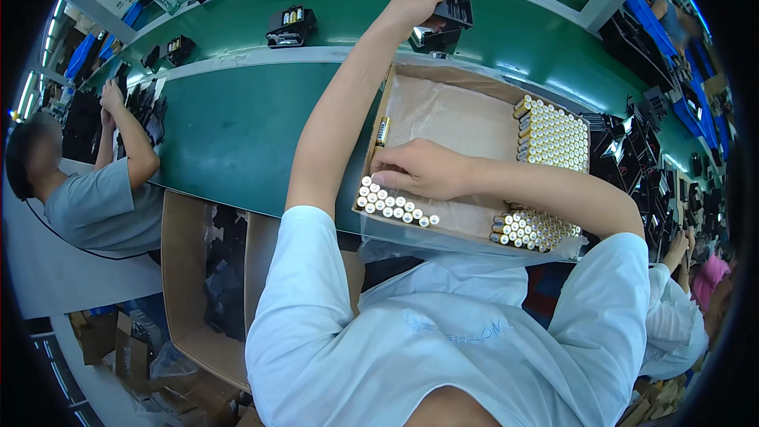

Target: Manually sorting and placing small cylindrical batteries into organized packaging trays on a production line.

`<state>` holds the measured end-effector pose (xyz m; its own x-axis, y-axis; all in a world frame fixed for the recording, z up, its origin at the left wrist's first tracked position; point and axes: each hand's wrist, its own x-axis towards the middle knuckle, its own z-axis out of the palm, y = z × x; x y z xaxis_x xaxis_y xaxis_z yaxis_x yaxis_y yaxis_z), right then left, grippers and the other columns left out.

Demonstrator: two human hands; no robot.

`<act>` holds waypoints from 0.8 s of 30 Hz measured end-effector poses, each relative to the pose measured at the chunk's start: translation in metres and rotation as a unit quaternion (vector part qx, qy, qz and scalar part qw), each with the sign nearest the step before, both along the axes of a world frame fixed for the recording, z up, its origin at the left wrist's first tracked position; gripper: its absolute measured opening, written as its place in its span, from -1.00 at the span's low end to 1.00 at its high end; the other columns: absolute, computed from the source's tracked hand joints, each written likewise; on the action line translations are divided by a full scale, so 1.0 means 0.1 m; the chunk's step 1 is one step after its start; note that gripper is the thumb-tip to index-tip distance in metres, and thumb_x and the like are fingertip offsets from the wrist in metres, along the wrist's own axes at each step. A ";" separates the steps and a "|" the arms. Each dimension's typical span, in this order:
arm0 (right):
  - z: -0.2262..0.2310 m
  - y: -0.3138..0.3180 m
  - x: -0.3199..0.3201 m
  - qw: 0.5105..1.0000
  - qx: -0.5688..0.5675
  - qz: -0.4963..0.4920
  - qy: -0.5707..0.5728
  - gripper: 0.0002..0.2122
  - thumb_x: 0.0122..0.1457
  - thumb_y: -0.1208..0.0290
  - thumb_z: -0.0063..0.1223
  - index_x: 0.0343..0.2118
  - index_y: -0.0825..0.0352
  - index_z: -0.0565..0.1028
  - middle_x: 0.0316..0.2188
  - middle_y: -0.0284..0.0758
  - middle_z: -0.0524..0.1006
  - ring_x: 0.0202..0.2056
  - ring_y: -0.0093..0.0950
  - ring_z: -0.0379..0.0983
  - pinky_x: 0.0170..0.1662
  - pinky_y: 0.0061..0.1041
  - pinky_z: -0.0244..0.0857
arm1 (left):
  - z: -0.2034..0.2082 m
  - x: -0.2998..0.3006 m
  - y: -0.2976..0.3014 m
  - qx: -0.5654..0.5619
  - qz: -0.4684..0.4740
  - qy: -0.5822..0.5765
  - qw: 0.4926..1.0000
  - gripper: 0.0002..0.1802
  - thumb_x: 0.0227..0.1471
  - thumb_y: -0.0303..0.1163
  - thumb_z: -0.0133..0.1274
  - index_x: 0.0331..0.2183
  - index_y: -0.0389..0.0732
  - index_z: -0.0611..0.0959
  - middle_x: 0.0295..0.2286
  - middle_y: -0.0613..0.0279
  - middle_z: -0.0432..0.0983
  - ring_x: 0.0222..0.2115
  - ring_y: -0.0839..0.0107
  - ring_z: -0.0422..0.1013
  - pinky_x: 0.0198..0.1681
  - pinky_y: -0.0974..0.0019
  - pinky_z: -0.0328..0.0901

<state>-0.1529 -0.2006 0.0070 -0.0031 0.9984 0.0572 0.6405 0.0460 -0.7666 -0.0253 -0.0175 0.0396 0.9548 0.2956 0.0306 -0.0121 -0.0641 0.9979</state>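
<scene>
Batteries (553, 134) stand on end in a cardboard box (451, 74) at the near edge of the green bench (237, 134). They fill part of the box's right side and its near left corner; a lone battery (383, 131) rests by its left wall. Brown liner (458, 103) shows between the groups, so the supply looks partly used, though plenty remains.

Just past the far edge of the box, the left hand (415, 6) grips a black case (456, 8) by its upper edge. A bright patch shows low on that case, but I cannot tell whether any batteries sit in it. Inside the box, toward its left wall, the right hand (427, 170) is bent over the near left group, its fingers curled and narrow; whether they pinch a battery I cannot tell.

Beyond the box and to its left, a second case (286, 36) has several batteries in it. Farther left of the box, a third case (183, 49) seems to carry some too; how full either one is, I cannot make out. Right of the box lies a large heap of black parts (624, 158), in which no batteries can be made out. Judging by this, the work stands partway: two cases seem at least partly loaded, the held one is uncertain, and much stock is left.
</scene>
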 end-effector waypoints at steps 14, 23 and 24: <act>0.34 0.01 0.26 0.972 -0.175 -0.064 0.144 -0.85 0.33 0.49 -0.10 -0.28 0.38 0.53 -0.58 -0.34 0.54 -0.63 -0.60 0.49 -0.52 -0.61 0.39 | -0.19 0.19 0.13 -0.100 0.024 -0.011 0.995 -0.70 0.20 -0.46 -0.01 -0.11 -0.50 0.44 -0.23 -0.14 0.48 -0.26 0.16 0.52 -0.26 0.16 0.55; 1.09 0.16 1.91 0.899 0.006 -0.426 -0.099 -0.65 0.23 0.20 0.09 -0.54 0.43 0.58 -0.75 -0.38 0.45 -0.79 -0.57 0.31 -0.71 -0.58 0.20 | 0.04 0.09 -0.04 -0.254 -0.037 -0.058 0.965 -0.63 0.22 -0.36 0.01 -0.03 -0.40 0.43 -0.23 -0.09 0.49 -0.27 0.18 0.51 -0.28 0.12 0.54; 1.06 0.18 2.01 0.890 -0.038 -0.434 -0.137 -0.60 0.20 0.15 0.12 -0.60 0.42 0.58 -0.78 -0.37 0.43 -0.81 -0.56 0.26 -0.73 -0.57 0.16 | 0.05 0.06 -0.05 -0.272 -0.044 -0.062 0.959 -0.63 0.22 -0.35 0.01 -0.02 -0.39 0.43 -0.23 -0.09 0.50 -0.27 0.18 0.51 -0.28 0.12 0.54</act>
